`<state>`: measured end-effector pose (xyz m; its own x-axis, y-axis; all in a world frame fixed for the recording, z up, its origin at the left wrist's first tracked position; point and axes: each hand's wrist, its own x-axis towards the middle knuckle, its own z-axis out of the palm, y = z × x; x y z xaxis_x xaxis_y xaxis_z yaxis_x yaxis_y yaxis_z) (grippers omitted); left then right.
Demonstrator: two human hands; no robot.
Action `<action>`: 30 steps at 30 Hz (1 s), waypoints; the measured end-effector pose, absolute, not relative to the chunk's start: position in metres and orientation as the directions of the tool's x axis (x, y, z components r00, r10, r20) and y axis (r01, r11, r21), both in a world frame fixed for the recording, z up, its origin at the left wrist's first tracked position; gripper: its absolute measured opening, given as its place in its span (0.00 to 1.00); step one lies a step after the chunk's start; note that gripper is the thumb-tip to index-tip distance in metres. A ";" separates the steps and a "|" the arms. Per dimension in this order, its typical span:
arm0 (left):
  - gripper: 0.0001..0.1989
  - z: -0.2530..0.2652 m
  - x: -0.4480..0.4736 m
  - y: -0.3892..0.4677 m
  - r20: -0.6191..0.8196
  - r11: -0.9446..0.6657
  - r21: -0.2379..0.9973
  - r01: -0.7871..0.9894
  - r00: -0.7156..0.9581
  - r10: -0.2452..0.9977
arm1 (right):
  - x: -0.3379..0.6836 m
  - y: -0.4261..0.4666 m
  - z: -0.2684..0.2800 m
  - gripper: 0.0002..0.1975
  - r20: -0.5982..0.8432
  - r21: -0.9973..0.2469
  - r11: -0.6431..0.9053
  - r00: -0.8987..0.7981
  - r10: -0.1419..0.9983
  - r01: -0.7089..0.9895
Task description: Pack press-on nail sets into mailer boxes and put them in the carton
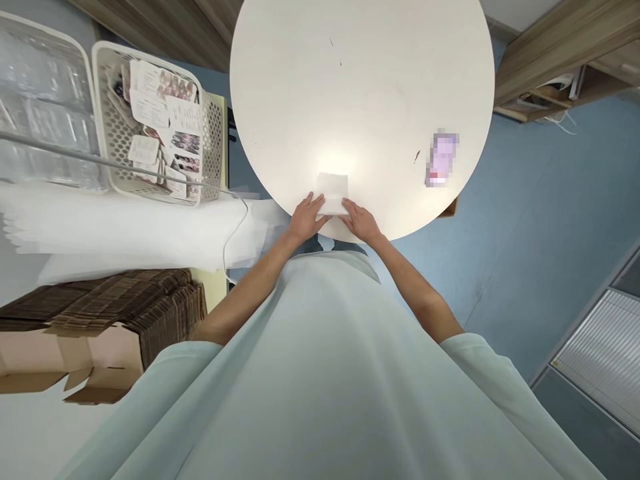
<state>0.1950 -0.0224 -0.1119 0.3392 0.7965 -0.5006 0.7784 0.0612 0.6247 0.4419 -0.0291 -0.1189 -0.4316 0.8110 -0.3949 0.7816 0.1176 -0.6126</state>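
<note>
At the near edge of the table (360,100), pinched the sheet (333,186) between left fingers (317,201) and right fingers (352,207), seemingly to keep it flat and straight.

A: Room to pass?
B: Forward, yes: open tabletop (365,93) beyond the folded white sheet (333,188).
A: Right?
B: Blurred purple item (443,159) near the edge; wide gap between it and sheet.
A: Left?
B: Off-table, thin cable (225,247) strung across the perforated basket (213,143).

Folded white sheet (333,185) | plain, roughly rectangular, a line running crosswise | lying flat | close to the edge of a round table (370,100)
</note>
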 end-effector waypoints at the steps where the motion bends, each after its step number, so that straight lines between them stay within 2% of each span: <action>1: 0.31 -0.113 0.196 -0.020 -0.497 0.091 0.621 0.778 0.302 0.813 | 0.440 -0.025 -0.120 0.32 -0.406 -0.599 0.087 -0.395 0.824 0.796; 4: 0.23 -0.114 0.203 -0.009 -0.490 0.170 0.591 0.788 0.184 0.852 | 0.434 -0.014 -0.124 0.31 -0.439 -0.551 -0.014 -0.275 0.856 0.835; 7: 0.17 -0.117 0.213 0.002 -0.514 0.257 0.519 0.815 0.057 0.856 | 0.428 -0.003 -0.128 0.26 -0.449 -0.533 -0.107 -0.173 0.877 0.839; 12: 0.11 -0.118 0.228 0.016 -0.550 0.389 0.448 0.805 -0.095 0.830 | 0.421 0.014 -0.137 0.17 -0.477 -0.545 -0.238 -0.064 0.876 0.804; 15: 0.11 -0.120 0.230 0.022 -0.584 0.434 0.411 0.802 -0.134 0.801 | 0.419 0.025 -0.141 0.18 -0.504 -0.540 -0.298 -0.019 0.864 0.787; 17: 0.12 -0.122 0.229 0.025 -0.605 0.460 0.395 0.795 -0.152 0.782 | 0.417 0.032 -0.140 0.25 -0.476 -0.542 -0.263 -0.034 0.879 0.798; 19: 0.12 -0.125 0.228 0.027 -0.611 0.476 0.414 0.776 -0.151 0.777 | 0.416 0.041 -0.137 0.30 -0.424 -0.550 -0.143 -0.128 0.896 0.823; 22: 0.10 -0.126 0.224 0.025 -0.607 0.495 0.454 0.741 -0.149 0.780 | 0.413 0.053 -0.133 0.27 -0.384 -0.571 0.069 -0.341 0.858 0.818; 24: 0.09 -0.125 0.219 0.021 -0.612 0.526 0.467 0.711 -0.169 0.772 | 0.413 0.057 -0.132 0.25 -0.394 -0.567 0.130 -0.407 0.824 0.814; 27: 0.12 -0.121 0.210 0.011 -0.626 0.584 0.480 0.654 -0.211 0.751 | 0.414 0.056 -0.134 0.22 -0.409 -0.546 0.103 -0.372 0.833 0.831; 30: 0.16 -0.116 0.200 0.000 -0.634 0.613 0.491 0.619 -0.228 0.739 | 0.413 0.044 -0.133 0.18 -0.422 -0.542 -0.014 -0.258 0.869 0.840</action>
<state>0.2003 -0.0005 -0.1157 -0.2281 0.7385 -0.6344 0.6194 0.6128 0.4907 0.4130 0.0435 -0.1334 -0.2577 0.8692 -0.4220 0.8402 -0.0142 -0.5422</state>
